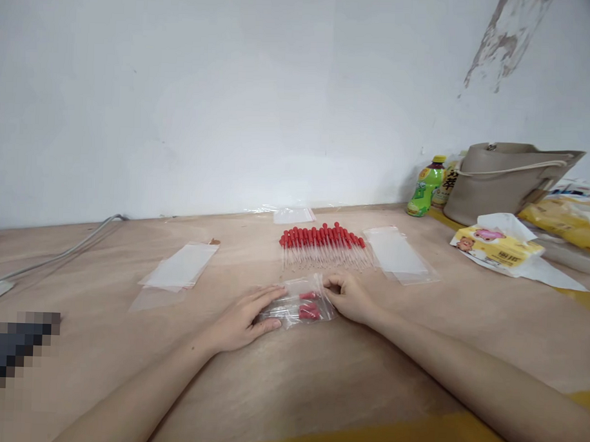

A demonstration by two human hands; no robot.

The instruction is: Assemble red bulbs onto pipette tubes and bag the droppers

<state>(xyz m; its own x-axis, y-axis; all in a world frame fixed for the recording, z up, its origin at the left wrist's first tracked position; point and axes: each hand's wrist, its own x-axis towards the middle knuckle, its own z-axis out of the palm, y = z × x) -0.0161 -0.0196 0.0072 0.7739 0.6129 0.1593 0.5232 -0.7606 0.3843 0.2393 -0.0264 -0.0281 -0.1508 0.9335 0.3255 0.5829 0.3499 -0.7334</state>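
Note:
A clear plastic bag [292, 306] lies flat on the wooden table, holding a few glass droppers with red rubber tops [309, 310]. My left hand [253, 315] rests on the bag's left end, fingers spread. At the right end, my right hand [349, 298] pinches the edge of the bag between thumb and finger. Just behind the bag lies a row of several droppers with red tops [323, 238], their clear tubes pointing toward me.
Stacks of clear bags with white sheets lie left [180, 266], right [400, 252] and behind [293, 215]. Farther right are a green bottle [424, 189], a grey-brown bag [494, 179] and a yellow tissue pack [502, 249]. A grey cable [76, 245] runs at left.

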